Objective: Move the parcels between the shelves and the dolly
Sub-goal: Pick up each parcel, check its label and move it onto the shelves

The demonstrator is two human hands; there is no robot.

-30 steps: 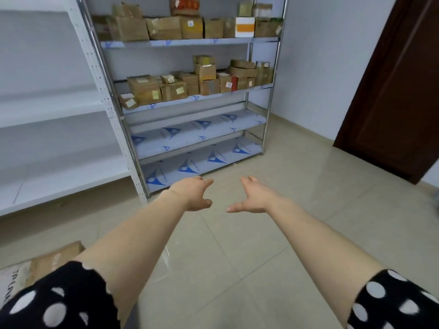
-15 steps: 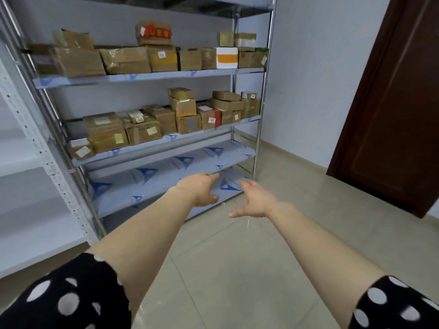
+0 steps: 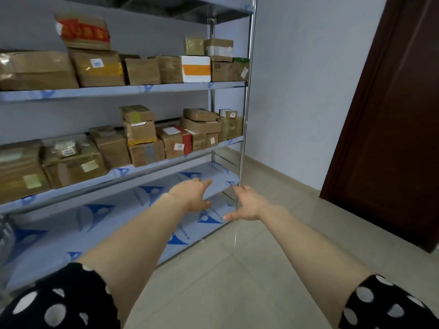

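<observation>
The cardboard parcels [image 3: 142,136] sit in two rows on the metal shelving rack [image 3: 247,103], which fills the left and centre of the frame. On the upper row, a white foam box with an orange band [image 3: 196,68] stands among brown cartons, and a carton with red printed tape [image 3: 83,32] lies on top at the upper left. On the row below, small boxes are stacked two and three high. One of them is wrapped in red tape [image 3: 177,141]. The parcels at the far left edge are blurred, so their labels cannot be read.

Beneath them the two lowest shelves [image 3: 133,205] show only blue-printed film. The left hand [image 3: 193,194] and right hand [image 3: 248,205] reach forward at mid-frame in front of these shelves, near each other but apart. Their fingers are straight and spread, gripping nothing. Black polka-dot sleeves [image 3: 59,302] fill the bottom corners. A dark brown door [image 3: 392,115] stands at the right above the pale tiled floor [image 3: 237,281].
</observation>
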